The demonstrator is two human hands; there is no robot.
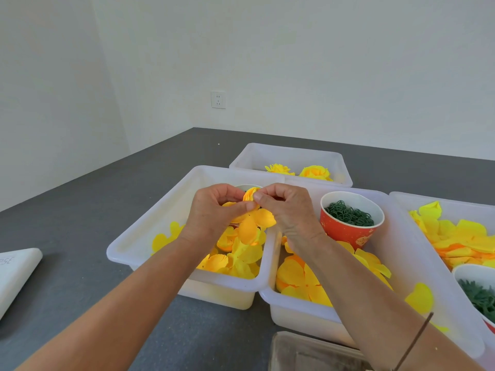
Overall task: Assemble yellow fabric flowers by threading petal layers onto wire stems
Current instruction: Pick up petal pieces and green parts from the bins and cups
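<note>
Yellow petal layers point(254, 220) are pinched between both hands, left point(211, 212) and right point(286, 210).

Left arm: I see my bare forearm reaching in from the lower left, angled up toward the middle.
Left hand point(211, 212): back of the hand faces me, fingers curled, thumb and fingertips pinching.
Right arm: bare forearm comes in from the lower right.
Right hand point(286, 210): fingers curled inward, fingertips meeting those of the left.
Grip: both seem to pinch, though the knuckles hide the contact.
</note>
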